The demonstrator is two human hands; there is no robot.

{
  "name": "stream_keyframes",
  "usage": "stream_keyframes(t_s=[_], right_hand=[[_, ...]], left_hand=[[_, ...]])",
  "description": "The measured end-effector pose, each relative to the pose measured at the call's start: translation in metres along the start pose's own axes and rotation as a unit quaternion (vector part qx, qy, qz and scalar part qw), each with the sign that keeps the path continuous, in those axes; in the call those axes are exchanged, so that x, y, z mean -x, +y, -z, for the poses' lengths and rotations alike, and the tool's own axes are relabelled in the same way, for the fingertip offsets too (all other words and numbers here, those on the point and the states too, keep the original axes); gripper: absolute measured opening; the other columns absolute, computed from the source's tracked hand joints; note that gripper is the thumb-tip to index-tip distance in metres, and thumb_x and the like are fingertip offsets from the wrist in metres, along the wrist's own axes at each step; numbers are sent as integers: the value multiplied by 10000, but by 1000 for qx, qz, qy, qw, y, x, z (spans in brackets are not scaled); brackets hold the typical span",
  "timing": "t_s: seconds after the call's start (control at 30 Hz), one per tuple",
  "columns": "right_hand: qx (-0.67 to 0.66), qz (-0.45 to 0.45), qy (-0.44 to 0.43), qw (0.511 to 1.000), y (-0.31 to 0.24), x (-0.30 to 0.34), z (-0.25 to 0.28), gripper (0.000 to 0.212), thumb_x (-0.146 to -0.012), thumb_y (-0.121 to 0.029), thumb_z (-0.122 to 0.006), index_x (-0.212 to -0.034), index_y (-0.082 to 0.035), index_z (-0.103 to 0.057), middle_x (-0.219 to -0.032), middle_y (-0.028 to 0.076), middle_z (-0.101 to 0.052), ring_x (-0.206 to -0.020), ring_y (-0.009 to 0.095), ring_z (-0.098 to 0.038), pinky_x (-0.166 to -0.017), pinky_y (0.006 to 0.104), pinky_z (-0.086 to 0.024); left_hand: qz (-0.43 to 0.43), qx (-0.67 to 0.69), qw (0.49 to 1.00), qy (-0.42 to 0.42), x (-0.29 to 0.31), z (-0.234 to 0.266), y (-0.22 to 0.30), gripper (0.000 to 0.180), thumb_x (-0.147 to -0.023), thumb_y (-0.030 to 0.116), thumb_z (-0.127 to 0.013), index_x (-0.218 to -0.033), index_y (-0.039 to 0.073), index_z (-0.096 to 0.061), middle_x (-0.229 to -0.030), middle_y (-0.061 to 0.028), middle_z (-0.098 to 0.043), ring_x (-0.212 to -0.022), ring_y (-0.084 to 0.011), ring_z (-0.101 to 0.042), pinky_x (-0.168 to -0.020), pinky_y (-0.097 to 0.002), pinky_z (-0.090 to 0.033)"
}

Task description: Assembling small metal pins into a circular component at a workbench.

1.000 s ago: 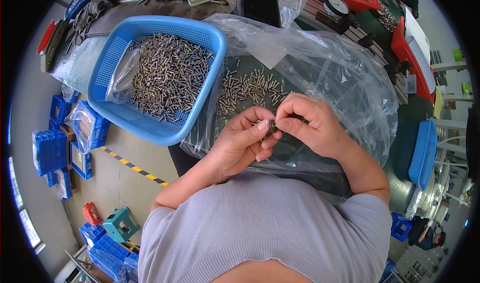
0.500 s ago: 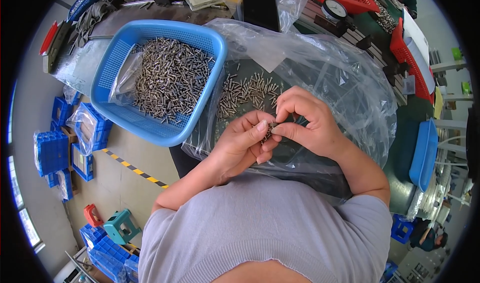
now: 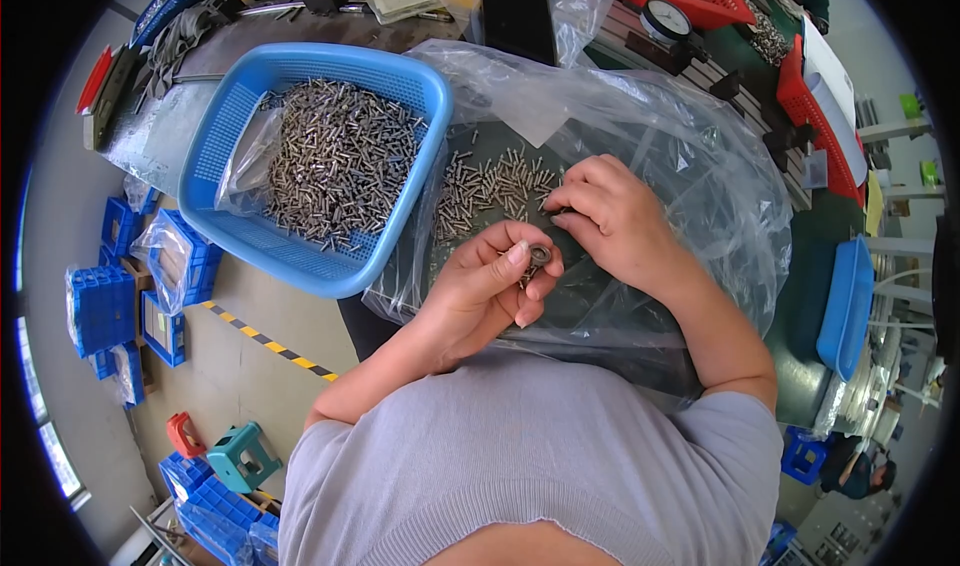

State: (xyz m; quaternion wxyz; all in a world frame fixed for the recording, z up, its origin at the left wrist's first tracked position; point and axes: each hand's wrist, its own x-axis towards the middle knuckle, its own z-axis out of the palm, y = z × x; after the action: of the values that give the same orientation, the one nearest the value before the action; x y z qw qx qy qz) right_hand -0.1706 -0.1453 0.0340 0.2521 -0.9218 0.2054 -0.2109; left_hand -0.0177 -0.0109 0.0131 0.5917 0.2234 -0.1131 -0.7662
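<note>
My left hand [image 3: 490, 281] is closed, its thumb and forefinger pinching a small round metal ring [image 3: 539, 255]. A few slim metal pins poke out below the ring, among the curled fingers. My right hand [image 3: 612, 221] is a little way off to the right, thumb and fingertips drawn together at the edge of a loose pile of small metal pins [image 3: 495, 188]. Whatever sits between those fingertips is too small to make out. The pile lies on clear plastic sheeting [image 3: 690, 156] over the dark green table.
Left of the pile stands a blue plastic basket [image 3: 436, 96] filled with many similar pins. Beyond the sheeting lie a black phone [image 3: 518, 16] and a dial gauge [image 3: 667, 18]. Red trays [image 3: 790, 91] and a light blue tray [image 3: 846, 306] are on the right.
My right hand has drawn away from the left one, up toward the pile of pins. The ring in my left hand now shows uncovered. My left hand has barely moved.
</note>
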Motion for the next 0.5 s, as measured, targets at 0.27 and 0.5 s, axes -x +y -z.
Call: stream_keyframes(t_s=[0.27,0.5], right_hand=[[36,11,-11,999,-1,-2,-3,154,-675,-49,-708,-801,-77,-624,-843,61,-548,-839,269,-545,-713,359,-472],[-299,-162,-91,936,-17,0,15,96,-847,-96,-653,-853,-27,-586,-870,30,-542,-787,123,-541,-706,254,-437]], left_hand=[[1,0,1000,-5,0,1,1,236,-946,242,-546,-1088,57,-514,-949,-98,-533,-705,-108,-445,-540,-220,-391],[13,25,1000,-1,2,2,3,200,-942,218,-559,-1060,60,-523,-931,-79,-577,-709,-101,-465,-566,-237,-383]])
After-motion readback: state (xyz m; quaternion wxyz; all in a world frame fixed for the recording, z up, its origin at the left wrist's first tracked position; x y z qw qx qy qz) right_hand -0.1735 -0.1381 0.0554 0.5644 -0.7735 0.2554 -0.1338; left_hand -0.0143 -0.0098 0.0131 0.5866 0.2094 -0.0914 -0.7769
